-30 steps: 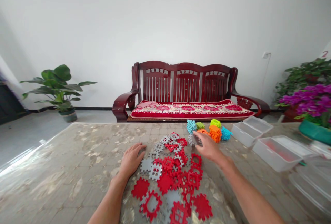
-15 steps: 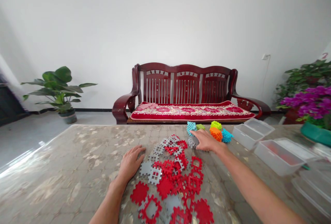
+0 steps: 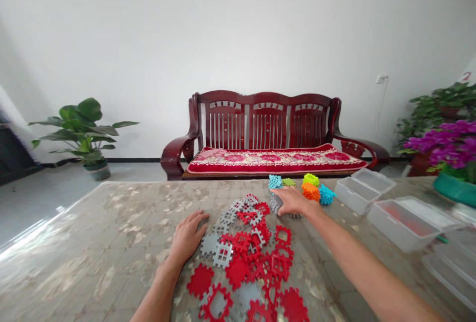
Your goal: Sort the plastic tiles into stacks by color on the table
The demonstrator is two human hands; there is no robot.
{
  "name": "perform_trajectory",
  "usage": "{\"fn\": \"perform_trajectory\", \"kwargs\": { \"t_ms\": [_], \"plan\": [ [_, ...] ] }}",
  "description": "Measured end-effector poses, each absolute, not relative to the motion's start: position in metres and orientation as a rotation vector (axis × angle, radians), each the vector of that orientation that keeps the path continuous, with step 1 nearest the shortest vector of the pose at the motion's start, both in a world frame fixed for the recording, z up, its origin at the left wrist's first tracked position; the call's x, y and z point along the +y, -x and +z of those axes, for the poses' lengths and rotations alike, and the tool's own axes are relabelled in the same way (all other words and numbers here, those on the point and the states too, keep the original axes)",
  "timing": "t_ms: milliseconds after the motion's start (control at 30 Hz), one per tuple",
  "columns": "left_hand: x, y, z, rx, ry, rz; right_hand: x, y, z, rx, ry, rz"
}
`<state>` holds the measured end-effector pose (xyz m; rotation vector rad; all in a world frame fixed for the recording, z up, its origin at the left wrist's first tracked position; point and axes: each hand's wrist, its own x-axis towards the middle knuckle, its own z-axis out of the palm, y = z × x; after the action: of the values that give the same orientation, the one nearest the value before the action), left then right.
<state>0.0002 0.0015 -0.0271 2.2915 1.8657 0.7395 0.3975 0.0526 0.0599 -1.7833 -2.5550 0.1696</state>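
My left hand (image 3: 189, 233) lies flat on the table, left of the spread of toothed tiles, its fingers stretched out and holding nothing. Several red tiles (image 3: 237, 270) and grey tiles (image 3: 223, 254) lie in a loose heap in front of me. Beyond the heap, my right hand (image 3: 292, 200) reaches over a grey piece (image 3: 275, 205), with thumb and fingers apart; its palm side is hidden. Around that hand stand a light blue cluster (image 3: 275, 182), a green one (image 3: 288, 182), a lime one (image 3: 311, 179), an orange one (image 3: 311, 192) and a blue one (image 3: 327, 194).
Open clear plastic boxes (image 3: 399, 225) stand on the right of the table (image 3: 111, 242), one with red pieces inside. A teal planter (image 3: 455, 189) with purple flowers is at the right edge. Across the far side is a wooden sofa (image 3: 266, 99).
My right hand has shifted slightly, with its thumb and fingers a little further apart over the grey piece. My left hand stays in place.
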Motion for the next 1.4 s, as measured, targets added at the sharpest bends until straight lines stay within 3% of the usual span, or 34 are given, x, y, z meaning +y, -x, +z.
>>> {"fn": "perform_trajectory", "kwargs": {
  "t_ms": [333, 933, 1400],
  "plan": [
    [0.002, -0.001, -0.024, 1.878, -2.317, 0.690, 0.024, -0.441, 0.066, -2.245, 1.668, 0.264],
    [0.004, 0.002, -0.030, 1.867, -2.316, 0.723, -0.003, -0.462, 0.024, -2.073, 1.675, 0.188],
    [0.005, 0.002, -0.029, 1.869, -2.313, 0.711, -0.016, -0.462, 0.001, -1.861, 1.968, 0.132]
  ]
}}
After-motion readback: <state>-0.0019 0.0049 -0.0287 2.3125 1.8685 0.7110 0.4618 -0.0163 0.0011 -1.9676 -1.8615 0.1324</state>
